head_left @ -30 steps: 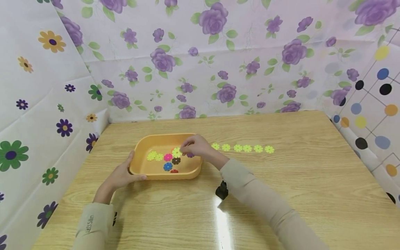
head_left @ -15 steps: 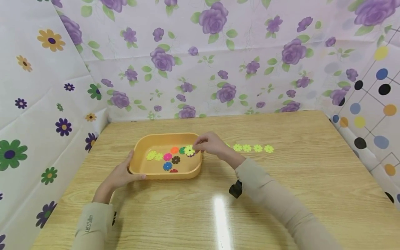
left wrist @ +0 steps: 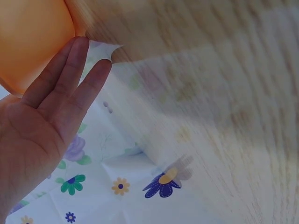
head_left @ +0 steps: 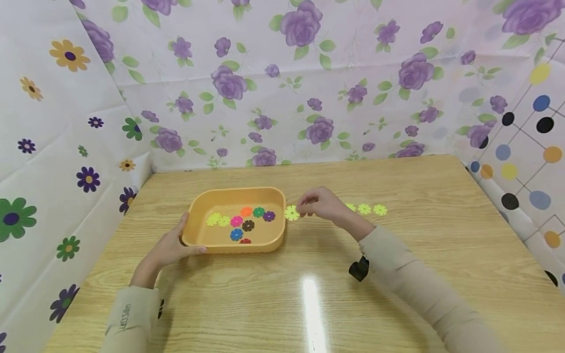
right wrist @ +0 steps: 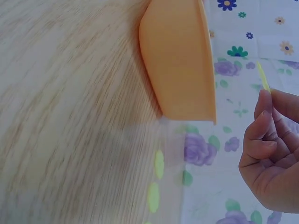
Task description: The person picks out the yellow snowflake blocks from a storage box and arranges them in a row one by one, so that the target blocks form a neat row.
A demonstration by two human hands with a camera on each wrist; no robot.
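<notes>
Between thumb and fingertips, my right hand (head_left: 324, 203) pinches a yellow snowflake building disc (head_left: 292, 213), held up just right of the orange plastic tray (head_left: 238, 249). The right wrist view shows that disc (right wrist: 263, 77) edge-on above the fingertips. My left hand (head_left: 172, 247) holds the tray's left end, thumb along the near side and fingers at the left wall. In the left wrist view, the fingers (left wrist: 60, 74) lie against the tray's outer wall. Inside the tray are two yellow discs (head_left: 214, 219) and several in other colours, such as pink (head_left: 236, 221), blue (head_left: 236, 234) and purple (head_left: 269, 216).
Yellow discs (head_left: 364, 209) lie in a row on the wooden table (head_left: 247, 304) right of the tray, partly hidden behind my right hand. Flower-printed cloth (head_left: 273, 98) hangs along the back and left edges, and dotted cloth (head_left: 529, 181) on the right.
My right hand has carried the yellow disc rightward, from over the tray to just past its right rim. The left hand and tray have stayed in place.
</notes>
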